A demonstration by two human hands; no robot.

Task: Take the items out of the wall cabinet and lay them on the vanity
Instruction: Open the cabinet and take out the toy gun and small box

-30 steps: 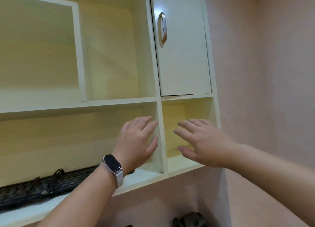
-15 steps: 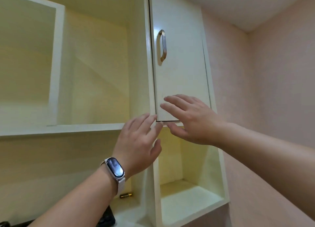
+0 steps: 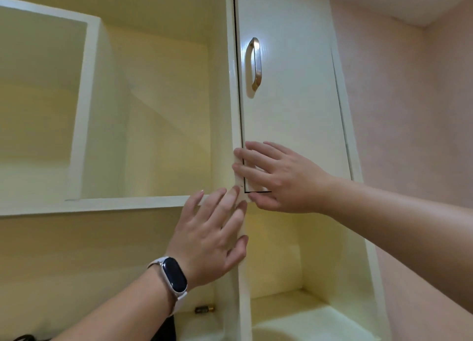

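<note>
1. Wall cabinet [image 3: 163,110], cream-coloured and seen from below, fills most of the view. Its left side and bottom are cut off by the frame.
2. At upper right is a closed door [image 3: 294,97] with a curved metal handle [image 3: 254,64] near its left edge. Whatever lies behind the door is hidden.
3. The right hand [image 3: 279,179] reaches in from the right, fingers straight and spread over the door's lower left corner. Its grip is apart and holds nothing. Whether the fingertips touch the door cannot be told.
4. The left hand [image 3: 210,235] is raised just below, in front of the upright divider [image 3: 243,302]. Its fingers are straight and slightly fanned, so the grip is apart and holds nothing. A wrist band [image 3: 174,276] with a dark oval screen sits on that wrist.
5. A small cylinder [image 3: 204,309], metallic with a gold end, lies on the floor of the lower left compartment. It sits just left of the divider and is too small to identify.
6. A dark object [image 3: 167,326] at the bottom edge is mostly hidden by the left forearm.
7. A pink wall [image 3: 409,110] stands right of the cabinet.
</note>
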